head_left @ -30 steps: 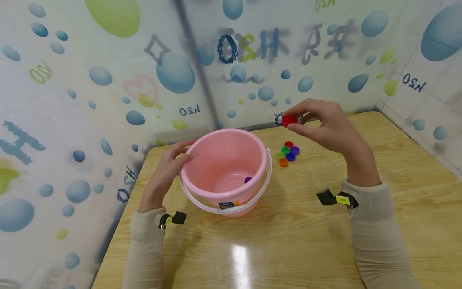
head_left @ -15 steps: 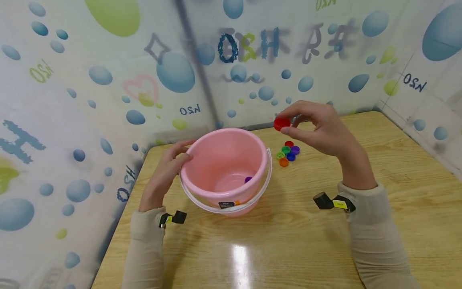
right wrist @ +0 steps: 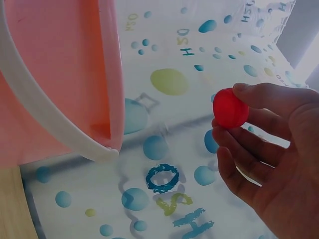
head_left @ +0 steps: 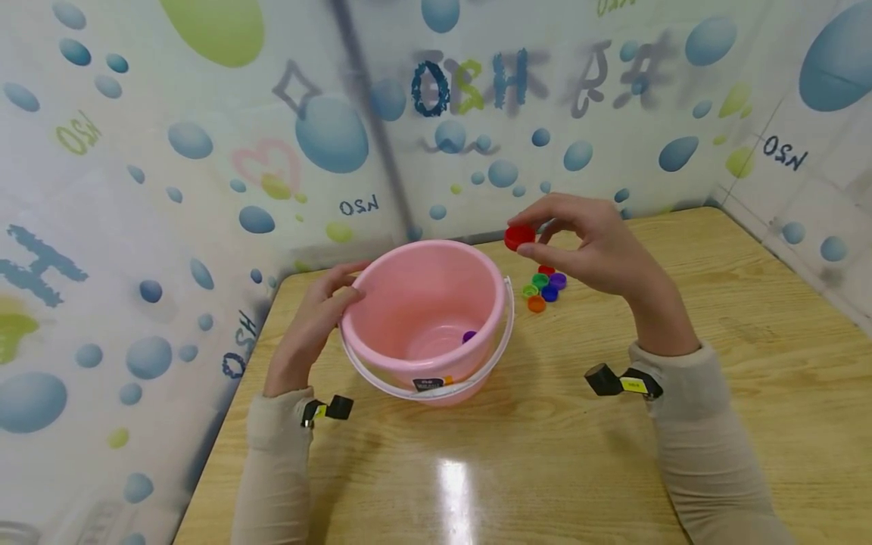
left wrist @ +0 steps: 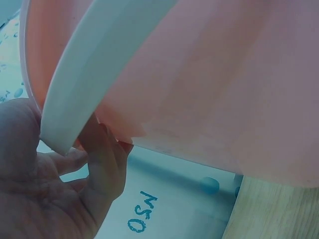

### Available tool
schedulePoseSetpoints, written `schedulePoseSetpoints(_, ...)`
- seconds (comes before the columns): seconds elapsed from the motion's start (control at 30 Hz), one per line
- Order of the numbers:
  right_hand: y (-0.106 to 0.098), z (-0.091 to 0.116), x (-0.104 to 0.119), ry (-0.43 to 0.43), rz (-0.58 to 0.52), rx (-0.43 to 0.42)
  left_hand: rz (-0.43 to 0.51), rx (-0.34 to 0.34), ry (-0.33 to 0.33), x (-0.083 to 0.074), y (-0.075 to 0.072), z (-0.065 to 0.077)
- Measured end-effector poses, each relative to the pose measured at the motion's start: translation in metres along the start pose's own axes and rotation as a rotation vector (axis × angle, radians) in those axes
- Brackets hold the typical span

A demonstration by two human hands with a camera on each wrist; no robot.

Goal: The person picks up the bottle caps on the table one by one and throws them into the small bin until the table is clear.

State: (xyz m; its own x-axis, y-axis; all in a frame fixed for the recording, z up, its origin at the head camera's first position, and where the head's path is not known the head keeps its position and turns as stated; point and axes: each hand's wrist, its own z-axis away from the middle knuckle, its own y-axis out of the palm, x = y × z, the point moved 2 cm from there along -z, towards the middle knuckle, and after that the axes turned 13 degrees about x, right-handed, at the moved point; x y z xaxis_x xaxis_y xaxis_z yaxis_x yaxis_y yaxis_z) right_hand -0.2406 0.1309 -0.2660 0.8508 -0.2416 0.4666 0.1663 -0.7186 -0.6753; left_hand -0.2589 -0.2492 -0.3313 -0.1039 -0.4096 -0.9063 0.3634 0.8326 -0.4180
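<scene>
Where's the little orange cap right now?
In the head view, the orange cap lies on the table, right of the pink bucket, just in front of the blue cap and the light green cap.

The head view is evenly bright, with white glare on the desk [head_left: 531, 469] at six o'clock and a faint shadow beside the right sleeve [head_left: 702, 446]; the left wrist view is hazy, dim and blue-tinted; the right wrist view leaves the fingers [right wrist: 245, 143] shaded, a pale glow near two o'clock
</scene>
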Motion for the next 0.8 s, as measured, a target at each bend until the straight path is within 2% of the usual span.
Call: schedulePoseSetpoints(0.8, 0.0101, -0.0057, 0.0048, -0.022, 0.009, 0.051, -0.04, 0.01, 0.009, -0.005, 0.0052, 0.0)
